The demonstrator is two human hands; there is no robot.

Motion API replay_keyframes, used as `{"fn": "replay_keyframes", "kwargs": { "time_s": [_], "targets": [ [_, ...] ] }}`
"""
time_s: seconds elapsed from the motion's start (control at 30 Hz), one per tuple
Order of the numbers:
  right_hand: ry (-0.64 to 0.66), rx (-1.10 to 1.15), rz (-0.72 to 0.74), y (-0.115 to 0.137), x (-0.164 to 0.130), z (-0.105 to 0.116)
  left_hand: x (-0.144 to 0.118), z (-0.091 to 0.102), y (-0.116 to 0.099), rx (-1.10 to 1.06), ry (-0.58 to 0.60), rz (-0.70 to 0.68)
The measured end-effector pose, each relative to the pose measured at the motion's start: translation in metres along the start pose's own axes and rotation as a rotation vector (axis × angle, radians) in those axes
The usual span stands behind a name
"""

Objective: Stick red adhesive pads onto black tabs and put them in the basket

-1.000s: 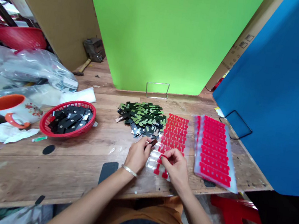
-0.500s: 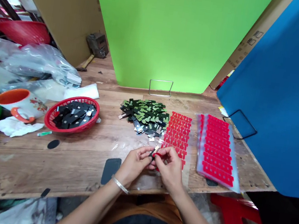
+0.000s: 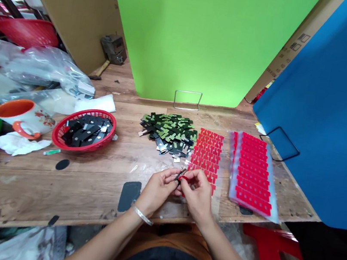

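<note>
Near the front edge of a wooden surface [image 3: 93,187], the left hand [image 3: 156,188] and right hand [image 3: 198,194] meet, the left fingers pinched shut on a small dark metal piece [image 3: 180,175] and the right fingers closed on a red sticker [image 3: 185,178] pressed against it. By the look of it the work is well short of done: a large pile of dark-and-green pieces [image 3: 169,133] waits just beyond the hands. To the right of the pile, the open sheet of red stickers [image 3: 206,152] is mostly full and a stack of full sticker sheets [image 3: 253,172] lies further right, while a red basket [image 3: 86,129] of black pieces sits to the left.
</note>
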State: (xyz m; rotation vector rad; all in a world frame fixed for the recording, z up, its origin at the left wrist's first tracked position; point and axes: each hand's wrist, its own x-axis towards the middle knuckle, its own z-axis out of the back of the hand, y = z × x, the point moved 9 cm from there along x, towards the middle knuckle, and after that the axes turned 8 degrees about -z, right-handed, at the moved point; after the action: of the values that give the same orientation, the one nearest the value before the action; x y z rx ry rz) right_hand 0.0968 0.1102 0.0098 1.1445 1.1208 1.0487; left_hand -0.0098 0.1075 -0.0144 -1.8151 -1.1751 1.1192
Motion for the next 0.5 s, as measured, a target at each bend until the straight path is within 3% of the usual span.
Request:
{"fn": "replay_keyframes", "kwargs": {
  "time_s": [0.5],
  "targets": [
    [0.001, -0.023, 0.022, 0.004, -0.002, 0.0021, -0.0007, 0.0012, 0.0018, 0.002, -0.012, 0.01]
  ]
}}
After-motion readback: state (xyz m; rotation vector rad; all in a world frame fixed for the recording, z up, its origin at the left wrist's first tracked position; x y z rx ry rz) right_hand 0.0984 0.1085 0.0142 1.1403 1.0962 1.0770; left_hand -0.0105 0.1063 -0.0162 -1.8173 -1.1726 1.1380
